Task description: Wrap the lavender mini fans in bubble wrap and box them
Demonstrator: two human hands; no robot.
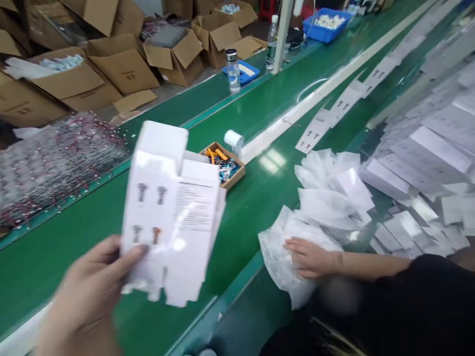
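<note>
Our left hand [98,277] pinches flattened white printed cardboard cartons [166,212] over the green surface [243,220]; our right hand [311,259] lies palm-down, fingers extended, on crumpled white plastic bags [326,207]. We judge this carton handling; the next move needs a steady pinch.

Left hand [85,287] holds flattened white cartons [152,207], front printed with 4 small figures, over green bench [260,212]. Right hand [309,258] rests on plastic bags [273,245]. Cardboard tray [236,180] behind cartons.
</note>
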